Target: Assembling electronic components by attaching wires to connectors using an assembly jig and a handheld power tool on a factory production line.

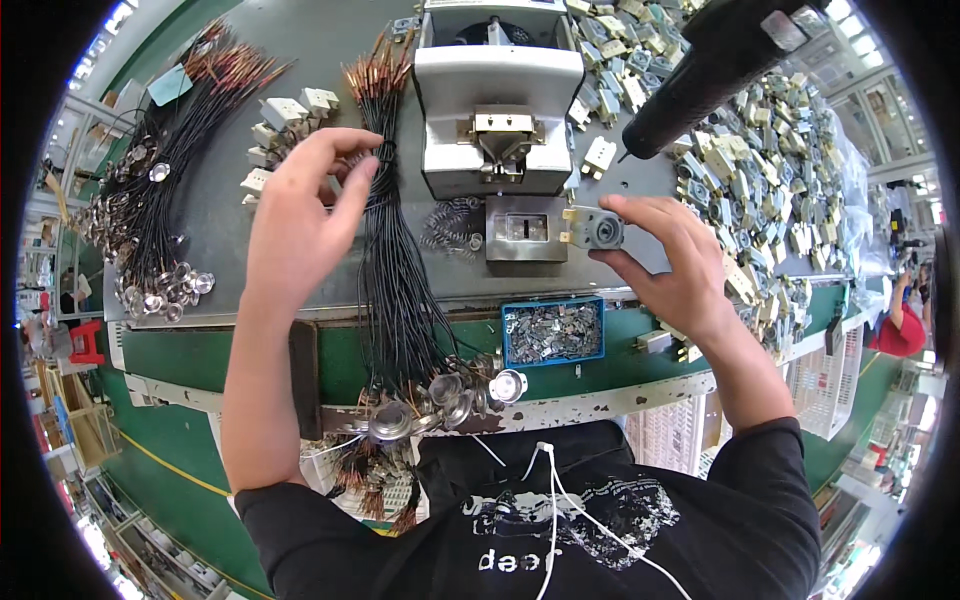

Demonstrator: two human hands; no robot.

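My right hand (670, 255) pinches a small grey switch-like block (603, 232) between thumb and fingers. The block has a round recess, and its brass tabs point left toward a steel fixture block (525, 250) with a slotted top. My left hand (310, 205) is raised with curled fingers beside a tied bundle of black wires (388, 240). Thin coils, apparently a spring (350, 162), show between its thumb and fingers. More loose coil springs (455, 228) lie on the table left of the fixture.
Behind the fixture stands a grey-white press (497, 100). A black hand tool (715, 70) hangs at upper right above piled blocks (740, 170). Small metal pieces fill a blue tray (553, 361) at the front edge. Another wire bundle (190, 130) lies far left.
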